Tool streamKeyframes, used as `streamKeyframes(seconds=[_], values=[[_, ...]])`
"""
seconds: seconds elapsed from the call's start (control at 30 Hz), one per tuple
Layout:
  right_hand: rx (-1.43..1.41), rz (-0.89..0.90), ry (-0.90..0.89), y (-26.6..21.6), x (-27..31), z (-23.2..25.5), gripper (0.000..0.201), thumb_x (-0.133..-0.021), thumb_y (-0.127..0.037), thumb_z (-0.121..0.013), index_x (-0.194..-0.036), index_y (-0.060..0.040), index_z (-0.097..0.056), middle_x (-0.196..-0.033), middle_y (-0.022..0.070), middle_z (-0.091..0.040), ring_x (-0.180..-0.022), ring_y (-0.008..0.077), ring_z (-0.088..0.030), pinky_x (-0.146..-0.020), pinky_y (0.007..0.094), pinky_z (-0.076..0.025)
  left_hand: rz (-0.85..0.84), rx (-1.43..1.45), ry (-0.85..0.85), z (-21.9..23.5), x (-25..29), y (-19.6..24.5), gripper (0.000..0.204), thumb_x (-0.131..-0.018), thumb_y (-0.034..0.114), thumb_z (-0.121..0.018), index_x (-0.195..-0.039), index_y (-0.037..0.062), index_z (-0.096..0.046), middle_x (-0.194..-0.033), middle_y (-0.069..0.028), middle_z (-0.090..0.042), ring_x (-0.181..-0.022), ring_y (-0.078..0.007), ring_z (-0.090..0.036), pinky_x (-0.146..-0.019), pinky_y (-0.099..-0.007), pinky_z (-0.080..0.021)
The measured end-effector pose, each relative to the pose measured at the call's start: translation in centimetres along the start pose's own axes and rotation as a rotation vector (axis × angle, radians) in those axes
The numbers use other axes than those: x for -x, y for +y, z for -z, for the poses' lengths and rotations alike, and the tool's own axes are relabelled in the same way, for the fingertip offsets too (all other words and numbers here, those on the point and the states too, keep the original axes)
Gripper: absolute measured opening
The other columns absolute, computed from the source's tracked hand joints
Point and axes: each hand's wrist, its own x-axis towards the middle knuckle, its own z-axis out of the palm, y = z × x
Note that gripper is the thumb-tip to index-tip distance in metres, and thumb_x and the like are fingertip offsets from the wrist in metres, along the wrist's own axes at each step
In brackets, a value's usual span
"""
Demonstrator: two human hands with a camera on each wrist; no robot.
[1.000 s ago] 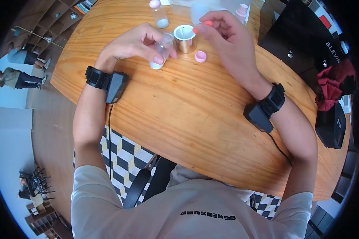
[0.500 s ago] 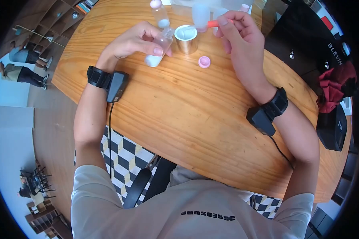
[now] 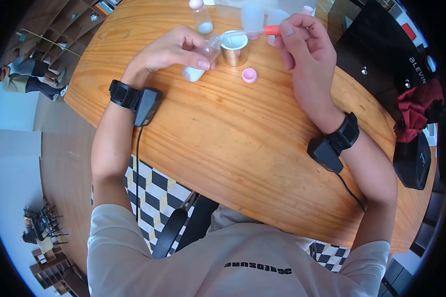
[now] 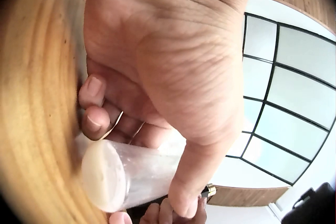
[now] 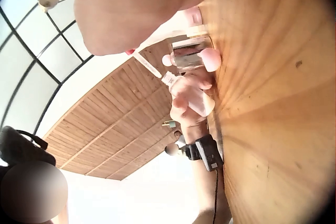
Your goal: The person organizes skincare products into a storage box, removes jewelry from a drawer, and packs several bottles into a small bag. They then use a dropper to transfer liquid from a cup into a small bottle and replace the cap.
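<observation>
In the head view, my left hand (image 3: 176,53) grips a small clear bottle (image 3: 195,74) with white contents at its bottom. It leans with its uncapped neck toward the right. My right hand (image 3: 312,55) pinches the red bulb (image 3: 271,30) of a dropper. The clear dropper tube (image 3: 245,32) reaches leftward over a metal cup (image 3: 234,57) to the bottle's mouth. From the right wrist, the tube (image 5: 147,63) points at the bottle neck (image 5: 169,78). Low in the left wrist view shows the bottle's base (image 4: 104,176). A pink cap (image 3: 250,75) lies before the cup.
Behind the left hand stands another pink-capped bottle (image 3: 201,21). Translucent cups (image 3: 252,18) and a clear plastic bin (image 3: 228,11) are at the back. A black box (image 3: 369,47), a dark red cloth (image 3: 412,114) and a black case (image 3: 410,163) line the table's right side.
My right hand has moved right, bringing the dropper from over the metal cup to the bottle's mouth. In my left hand the bottle has tipped further toward the right.
</observation>
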Motion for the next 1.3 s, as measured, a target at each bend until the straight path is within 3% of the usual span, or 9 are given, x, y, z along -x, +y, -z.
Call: streamKeyframes(seconds=[0.27,0.5,0.83,1.13,1.2,1.3], values=[[0.053,-0.047,-0.111,0.3,0.0,-0.1,0.019,-0.104,-0.016,-0.065,-0.116,-0.0021,-0.062,-0.091,0.002,-0.066,-0.065,0.002,-0.046,-0.056,0.0179,-0.035,0.027,-0.004,-0.028,-0.2,0.0,0.2,0.047,-0.077,0.041,-0.088,-0.097,0.0009,-0.076,-0.091,-0.0057,-0.074,-0.079,-0.0105,-0.065,-0.071,-0.0265,-0.049],[0.045,-0.022,-0.101,0.4,0.0,-0.6,0.022,-0.104,-0.018,-0.067,-0.118,-0.0014,-0.064,-0.097,0.0027,-0.069,-0.07,0.0019,-0.051,-0.056,0.0172,-0.037,-0.003,-0.001,-0.04,-0.3,-0.2,0.3,0.041,-0.074,0.032,-0.091,-0.097,0.001,-0.076,-0.091,-0.006,-0.074,-0.078,-0.0103,-0.065,-0.07,-0.0259,-0.049],[0.163,-0.052,-0.141,0.5,0.0,0.0,0.025,-0.103,-0.018,-0.068,-0.121,-0.0016,-0.068,-0.101,0.0032,-0.07,-0.074,0.0015,-0.053,-0.058,0.0176,-0.038,0.04,-0.048,-0.047,-0.7,-0.2,0.8,0.045,-0.071,0.032,-0.094,-0.097,-0.0002,-0.076,-0.09,-0.0039,-0.072,-0.079,-0.0092,-0.063,-0.069,-0.0252,-0.048],[0.163,-0.01,-0.126,0.9,-0.1,0.3,0.022,-0.103,-0.017,-0.067,-0.12,-0.0015,-0.067,-0.101,0.0028,-0.07,-0.077,0.0022,-0.054,-0.058,0.0188,-0.038,0.036,-0.08,-0.044,-1.0,-0.2,1.3,0.042,-0.072,0.032,-0.092,-0.094,-0.0006,-0.077,-0.086,-0.0034,-0.072,-0.076,-0.0096,-0.062,-0.066,-0.0252,-0.047],[0.15,-0.014,-0.105,0.9,-0.3,0.7,0.022,-0.104,-0.016,-0.066,-0.12,-0.0016,-0.067,-0.1,0.0026,-0.07,-0.079,0.0023,-0.055,-0.058,0.019,-0.038,-0.052,-0.084,-0.039,-0.9,-0.2,1.0,0.033,-0.081,0.028,-0.086,-0.092,-0.0015,-0.076,-0.076,0.0011,-0.066,-0.069,-0.0069,-0.057,-0.062,-0.025,-0.042],[0.025,0.047,-0.076,-0.1,-0.7,0.4,0.02,-0.104,-0.014,-0.065,-0.12,-0.0014,-0.066,-0.098,0.0025,-0.07,-0.083,0.004,-0.059,-0.062,0.0187,-0.042,-0.079,-0.007,-0.02,-1.0,-0.2,0.6,0.032,-0.082,0.028,-0.086,-0.092,-0.0013,-0.076,-0.077,0.0002,-0.067,-0.07,-0.0073,-0.058,-0.064,-0.0252,-0.043]])
